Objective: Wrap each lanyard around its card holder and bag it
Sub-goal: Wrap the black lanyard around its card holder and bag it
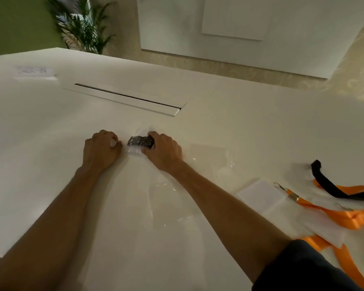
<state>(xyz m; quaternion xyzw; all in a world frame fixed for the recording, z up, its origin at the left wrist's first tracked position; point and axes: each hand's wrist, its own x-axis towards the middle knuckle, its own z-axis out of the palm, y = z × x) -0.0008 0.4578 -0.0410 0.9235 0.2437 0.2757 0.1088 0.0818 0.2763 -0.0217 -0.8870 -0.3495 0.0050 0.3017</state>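
Note:
A card holder wound with a black lanyard (139, 141) lies inside a small clear plastic bag (135, 151) on the white table (51, 122). My right hand (164, 152) grips the bagged bundle from the right. My left hand (101, 150) pinches the bag's left edge between curled fingers. At the right, orange lanyards (344, 215) and a black lanyard (327, 183) lie tangled with clear card holders (262, 194).
More clear bags (210, 158) lie flat between my right arm and the lanyard pile. A cable slot with a lid (124, 98) is set into the table further back. A paper label (35, 70) sits far left. A plant (84, 24) stands beyond the table.

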